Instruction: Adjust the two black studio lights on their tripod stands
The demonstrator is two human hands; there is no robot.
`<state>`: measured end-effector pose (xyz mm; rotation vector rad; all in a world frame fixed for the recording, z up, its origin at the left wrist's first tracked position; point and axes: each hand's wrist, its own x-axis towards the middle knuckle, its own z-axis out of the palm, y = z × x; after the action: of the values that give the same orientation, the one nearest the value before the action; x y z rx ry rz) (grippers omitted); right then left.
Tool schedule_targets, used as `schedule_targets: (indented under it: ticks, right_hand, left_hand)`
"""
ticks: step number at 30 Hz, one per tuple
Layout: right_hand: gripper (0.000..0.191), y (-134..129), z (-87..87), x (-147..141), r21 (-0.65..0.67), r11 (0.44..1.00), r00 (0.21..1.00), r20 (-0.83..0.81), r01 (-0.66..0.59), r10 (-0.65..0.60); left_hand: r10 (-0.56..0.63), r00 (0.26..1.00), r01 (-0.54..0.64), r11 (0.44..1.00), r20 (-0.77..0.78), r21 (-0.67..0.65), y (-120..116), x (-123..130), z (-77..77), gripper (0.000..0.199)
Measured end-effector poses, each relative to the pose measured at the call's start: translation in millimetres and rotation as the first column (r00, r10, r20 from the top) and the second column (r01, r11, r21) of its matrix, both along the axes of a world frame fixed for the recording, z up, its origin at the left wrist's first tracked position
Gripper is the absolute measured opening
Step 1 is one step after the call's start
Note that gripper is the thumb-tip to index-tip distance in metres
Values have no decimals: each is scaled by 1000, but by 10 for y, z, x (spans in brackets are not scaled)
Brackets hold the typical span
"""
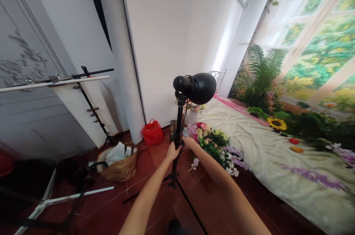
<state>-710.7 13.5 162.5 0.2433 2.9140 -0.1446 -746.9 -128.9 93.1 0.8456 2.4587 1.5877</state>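
A black studio lamp (pixel 198 87) tops a black stand (pixel 179 122) in the middle of the head view, its rounded head turned to the right. My left hand (pixel 173 151) is wrapped round the stand's pole, below the lamp. Close by on the pole's right side, my right hand (pixel 188 142) has its fingers closed at the stand's upper joint, partly hidden by the pole. The stand's legs spread on the red tiled floor (pixel 149 170).
A cream-draped platform (pixel 266 153) with flowers runs along the right. Bouquets (pixel 208 135) lie beside the stand. A red bag (pixel 153 133), a woven basket (pixel 120 166) and a backdrop stand (pixel 93 107) are to the left. White stand legs (pixel 77 195) lie at lower left.
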Motion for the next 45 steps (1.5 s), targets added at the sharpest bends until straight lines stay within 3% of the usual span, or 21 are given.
schedule_targets:
  ticks: [4,8,11,17,20,28,31,35,39,42,45]
  right_hand:
    - [57,102,-3,-243,11,996,993,73,-89,88]
    - [45,157,61,-463,-10,971,955,180,-239,237]
    - [38,202,71,-492,-37,960,952,122,-277,279]
    - [18,131,-262,-155,-44,995,979,-185,-89,80]
    - [20,49,-420,-22,-13,1000,971,-239,-28,24]
    - [36,74,-257,-237,64,978,955,-213,-200,209]
    - [29,56,-266,-299,63,976,960,-174,-211,219]
    - [31,-11,-434,-259,42,986,954,-250,-161,167]
    - [40,-109,-609,-174,80,996,932,-364,35,-3]
    - [36,-142,-607,-145,12,994,956,-274,109,-102]
    - [30,-79,-497,-169,-36,996,986,-140,86,-90]
  left_hand:
    - [42,999,-41,993,10,-112,53,-89,-90,38]
    - [10,999,-15,995,-43,-103,-9,-116,-137,42]
    - [-9,998,5,997,-54,-80,-43,-144,-133,42]
    - [-10,999,5,996,-47,-93,-59,-163,-79,42]
    - [-19,1000,16,993,-25,-117,-55,-156,-62,44]
    - [-47,999,45,989,-10,-139,-21,-185,-124,45]
    - [-97,994,90,986,-40,-143,-27,-209,-138,43]
    - [-119,993,111,975,-27,-192,-29,-227,-151,40]
    - [-126,992,122,970,-5,-209,-31,-220,-150,41]
    - [-130,992,126,970,-3,-209,-39,-218,-132,42]
    - [-141,990,137,964,-1,-226,-50,-225,-115,41]
